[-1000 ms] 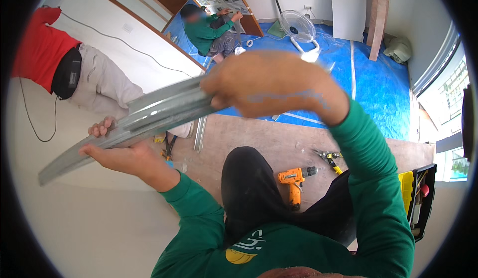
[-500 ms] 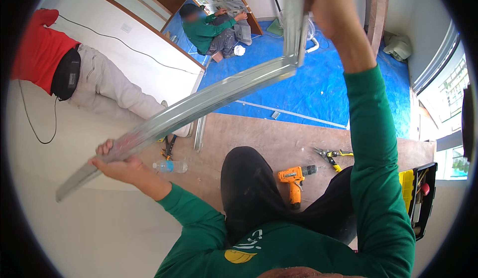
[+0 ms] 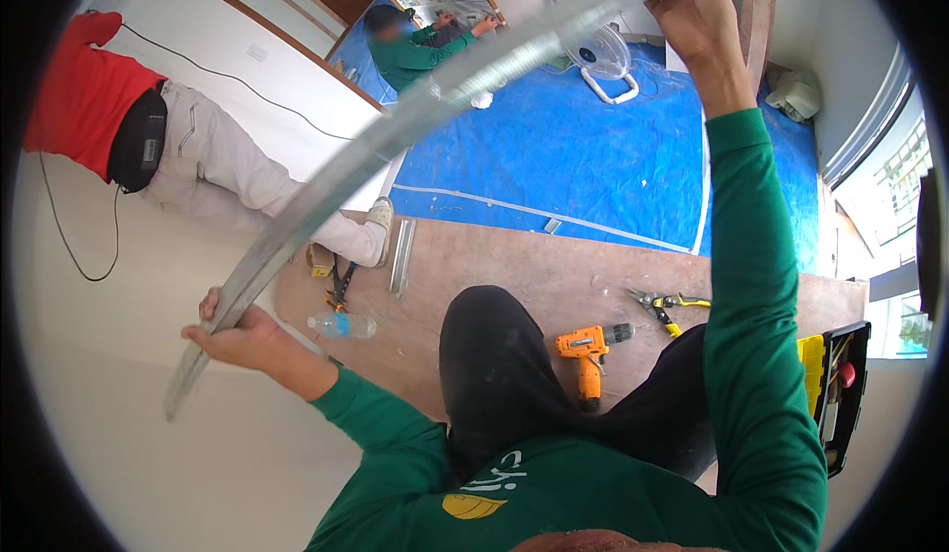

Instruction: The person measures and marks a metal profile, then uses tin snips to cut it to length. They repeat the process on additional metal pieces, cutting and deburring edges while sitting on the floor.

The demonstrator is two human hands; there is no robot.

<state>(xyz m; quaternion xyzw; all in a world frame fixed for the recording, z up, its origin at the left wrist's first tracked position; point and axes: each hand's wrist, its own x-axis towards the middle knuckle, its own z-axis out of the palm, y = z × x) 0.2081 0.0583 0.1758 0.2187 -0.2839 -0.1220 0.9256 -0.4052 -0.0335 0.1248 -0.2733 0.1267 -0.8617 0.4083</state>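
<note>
A long grey metal channel spans the view diagonally, from low on the left to the top right, appearing curved. My left hand grips it near its lower end. My right hand holds it near the upper end, with that arm stretched forward. An orange cordless drill lies on the wooden board between my legs. Yellow-and-black snips rest to the right of it. A plastic bottle lies at my left beside dark-handled snips and a short metal channel.
A worker in red is at my left. Another in green crouches ahead by a newspaper-covered panel. A white fan stands on the blue sheet. An open toolbox is at my right, below a window.
The channel showed a sharp bend half a second ago and now forms one long sweep. My right hand rose from mid-view to the top right. My left hand has moved slightly right and down.
</note>
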